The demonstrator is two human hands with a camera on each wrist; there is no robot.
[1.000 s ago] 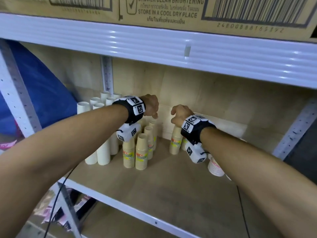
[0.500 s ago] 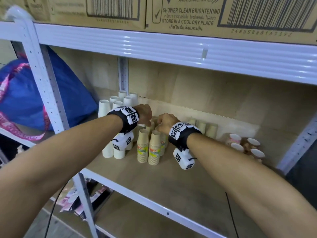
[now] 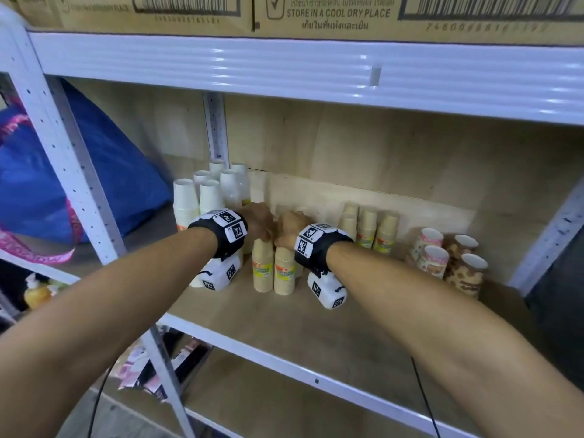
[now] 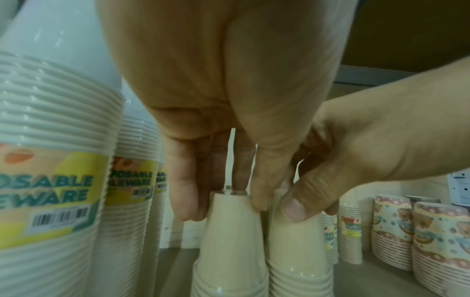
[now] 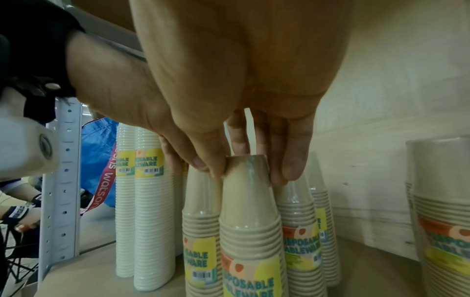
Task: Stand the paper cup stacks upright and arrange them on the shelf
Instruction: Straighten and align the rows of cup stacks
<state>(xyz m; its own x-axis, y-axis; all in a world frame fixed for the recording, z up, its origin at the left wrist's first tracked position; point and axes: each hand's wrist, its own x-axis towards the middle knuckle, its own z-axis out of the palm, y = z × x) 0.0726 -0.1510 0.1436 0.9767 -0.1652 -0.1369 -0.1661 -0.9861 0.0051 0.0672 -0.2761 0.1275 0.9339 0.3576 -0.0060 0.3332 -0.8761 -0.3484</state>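
Both hands over two upright tan cup stacks mid-shelf [image 3: 284,339]. Left hand [image 3: 257,224] fingers [image 4: 182,193] pinch the top of the left tan stack [image 3: 263,267]; right hand [image 3: 289,227] fingers [image 5: 292,160] pinch the top of the right tan stack [image 3: 284,270]. The two stacks touch side by side. White cup stacks [image 3: 186,200] stand just left of the tan pair, three more tan stacks [image 3: 368,227] to its right, patterned cup stacks [image 3: 448,263] further right. More tan stacks behind the pair.
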